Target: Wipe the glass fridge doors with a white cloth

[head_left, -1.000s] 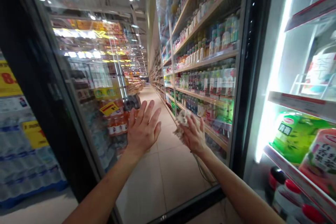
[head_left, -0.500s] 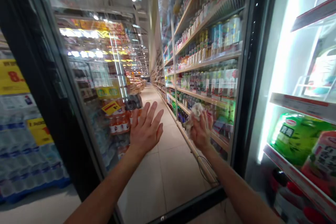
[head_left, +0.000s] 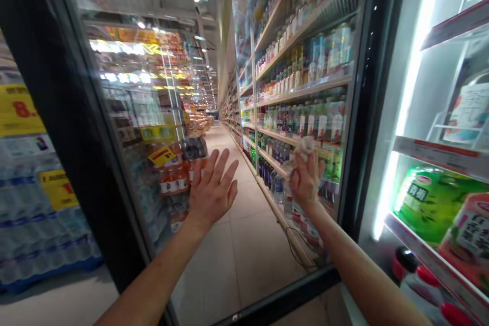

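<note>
I face the open glass door (head_left: 267,244) of a lit drinks cooler. My left hand (head_left: 214,191) lies flat against the glass near its middle, fingers spread and empty. My right hand (head_left: 305,181) presses a crumpled pale cloth (head_left: 301,150) onto the glass further right, close to the door's black frame (head_left: 362,112). Only the top of the cloth shows above the fingers.
Through the glass runs a tiled shop aisle (head_left: 244,249) with drink shelves (head_left: 301,86) along its right side. At right the cooler's shelves hold green and red cartons (head_left: 431,204) and red-capped bottles (head_left: 420,280). Stacked water packs (head_left: 34,229) with yellow price signs stand at left.
My right hand has slid the cloth across the glass to the right and a little upward. The left hand has stayed flat in the same spot.
</note>
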Demonstrator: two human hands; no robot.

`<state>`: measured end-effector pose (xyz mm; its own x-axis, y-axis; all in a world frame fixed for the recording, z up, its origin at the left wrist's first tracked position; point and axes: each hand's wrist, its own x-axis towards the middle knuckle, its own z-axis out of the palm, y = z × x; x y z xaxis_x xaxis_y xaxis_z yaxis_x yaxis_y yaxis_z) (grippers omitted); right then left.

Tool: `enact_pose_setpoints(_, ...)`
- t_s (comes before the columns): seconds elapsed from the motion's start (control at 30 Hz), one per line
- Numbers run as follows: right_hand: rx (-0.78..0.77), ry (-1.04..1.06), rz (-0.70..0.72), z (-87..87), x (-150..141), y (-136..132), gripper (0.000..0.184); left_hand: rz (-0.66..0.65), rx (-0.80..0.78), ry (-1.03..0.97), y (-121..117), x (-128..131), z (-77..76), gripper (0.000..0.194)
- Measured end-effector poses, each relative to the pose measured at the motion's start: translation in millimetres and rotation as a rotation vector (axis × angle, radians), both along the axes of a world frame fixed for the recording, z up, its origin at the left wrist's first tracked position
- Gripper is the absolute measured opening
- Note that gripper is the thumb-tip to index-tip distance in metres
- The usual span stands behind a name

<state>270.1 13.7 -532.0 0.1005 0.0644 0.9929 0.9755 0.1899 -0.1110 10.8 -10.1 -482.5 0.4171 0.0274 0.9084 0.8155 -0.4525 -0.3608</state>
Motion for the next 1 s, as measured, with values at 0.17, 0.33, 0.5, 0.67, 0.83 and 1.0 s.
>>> enact_pose_setpoints(0.17,0.072,0.214,-0.034,22.2,-11.1,4.2,0.050,0.030,0.019,0.003,-1.3,1.6,0.5,0.048)
enact_pose_setpoints(0.33,-0.028,-0.358,0.120,10.7,-55.3,-9.1,0.044,0.022,0.029,0.009,0.5,-0.7,0.1,0.049)
enact_pose_setpoints(0.5,0.056,0.225,-0.024,30.9,6.4,5.8,0.048,0.033,0.015,0.005,-1.7,0.6,0.3,0.048)
enact_pose_setpoints(0.67,0.023,0.043,-0.007,36.1,-24.1,0.9,0.050,0.044,0.025,0.006,-1.4,1.2,0.7,0.046)
enact_pose_setpoints(0.83,-0.036,-0.214,0.023,21.8,-25.3,-4.4,0.047,0.038,0.031,0.001,0.2,-0.5,0.4,0.045)
enact_pose_setpoints(1.0,0.076,0.335,-0.078,36.9,25.5,8.8,0.049,0.026,0.020,0.003,-1.3,1.2,0.3,0.048)
